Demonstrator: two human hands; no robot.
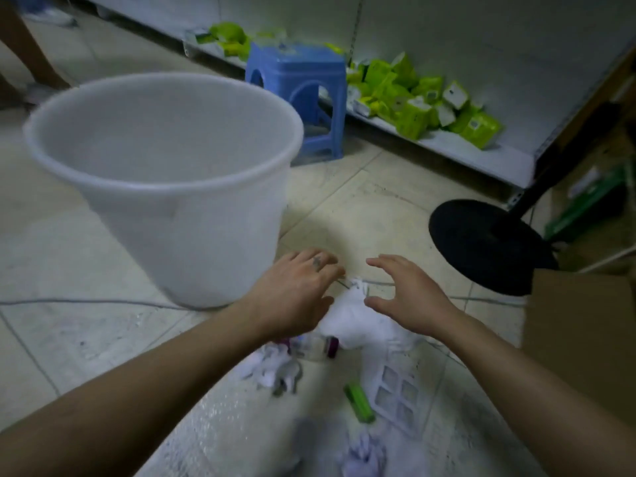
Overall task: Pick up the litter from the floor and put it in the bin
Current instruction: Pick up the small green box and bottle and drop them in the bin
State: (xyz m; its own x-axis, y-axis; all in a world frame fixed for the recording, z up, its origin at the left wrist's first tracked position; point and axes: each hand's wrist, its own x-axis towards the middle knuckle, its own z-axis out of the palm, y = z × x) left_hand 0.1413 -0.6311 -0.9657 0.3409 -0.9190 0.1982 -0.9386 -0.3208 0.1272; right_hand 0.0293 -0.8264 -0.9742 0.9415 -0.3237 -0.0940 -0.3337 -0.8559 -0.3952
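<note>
I see my left hand (296, 290) and right hand (409, 297), both spread and empty, flanking one white crumpled wad (351, 318) on the floor (69, 339) beside one white bin (165, 160); no writing readable.

Bin (192, 215): translucent white plastic, smooth, matt sheen. Floor (62, 256): pale glazed tile, dusty, speckled with scuffs near the litter. Stool (303, 84): blue moulded plastic, smooth. Crumpled white wad (347, 318): soft, looks like tissue or thin plastic; cannot tell which. Green stick (359, 402): glossy plastic. Grid piece (397, 395): white rigid plastic. Round base (481, 242): matt black. Box (581, 335): plain brown cardboard.
</note>
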